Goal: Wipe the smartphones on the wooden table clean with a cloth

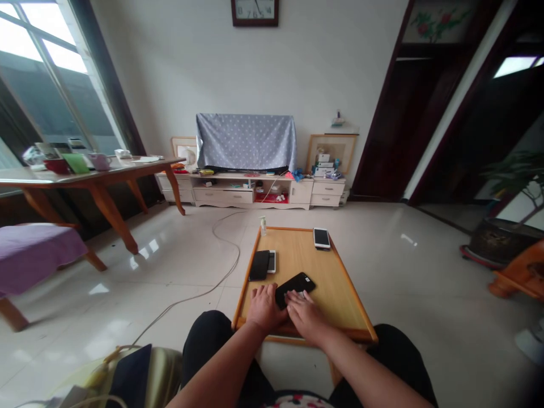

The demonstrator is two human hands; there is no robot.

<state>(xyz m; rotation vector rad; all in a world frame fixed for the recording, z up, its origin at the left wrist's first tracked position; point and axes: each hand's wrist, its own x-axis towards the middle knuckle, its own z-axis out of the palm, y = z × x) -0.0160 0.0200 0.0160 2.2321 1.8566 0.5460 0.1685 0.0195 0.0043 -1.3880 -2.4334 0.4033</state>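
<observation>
Near the table edge, right hand touches phone.

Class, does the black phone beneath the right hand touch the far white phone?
Apart: head view shows bare tabletop between the black phone and white phone.

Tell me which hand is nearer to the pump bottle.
Left. Your left hand is at the left end of the black phone, straight back from the bottle; your right hand is farther right, on the phone's near side.

Home living room, cloth-draped television shape on a low cabinet, wall clock, potted plant, dining table
</observation>
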